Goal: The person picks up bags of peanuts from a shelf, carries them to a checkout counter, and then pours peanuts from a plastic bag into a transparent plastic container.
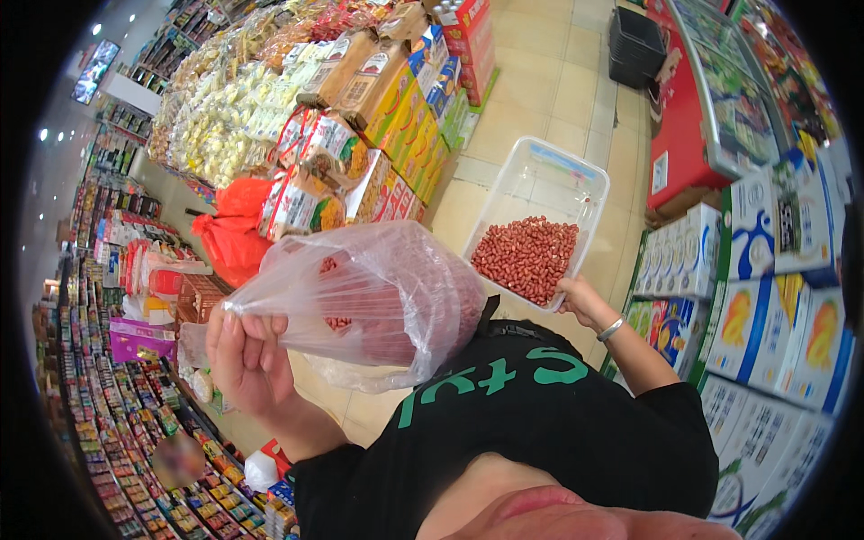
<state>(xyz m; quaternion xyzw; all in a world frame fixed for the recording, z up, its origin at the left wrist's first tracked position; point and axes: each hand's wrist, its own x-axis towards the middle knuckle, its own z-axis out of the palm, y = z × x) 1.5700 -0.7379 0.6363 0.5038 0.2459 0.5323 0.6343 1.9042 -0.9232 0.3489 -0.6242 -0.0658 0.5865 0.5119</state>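
My left hand (248, 354) grips the gathered neck of a thin, clear plastic bag (432, 270). Reddish contents show blurred through its film, with a few peanuts discernible. The bag hangs in front of my chest and hides part of the boxes behind it. At the right, my right hand (586, 302) holds the near corner of a translucent plastic tub (496, 177). Red-skinned peanuts (530, 260) are heaped in the tub's near half, and its far half shows bare plastic. The tub is tilted over the tiled floor, close beside the bag.
Stacked cartons (405, 135) and bagged dry goods (223, 128) rise ahead to the left, with red plastic bags (236, 233) beside them. At right stand a red chest freezer (682, 145) and boxed drinks (749, 324). Black baskets (634, 47) sit on the floor farther off. Packed shelves (128, 432) curve along the left.
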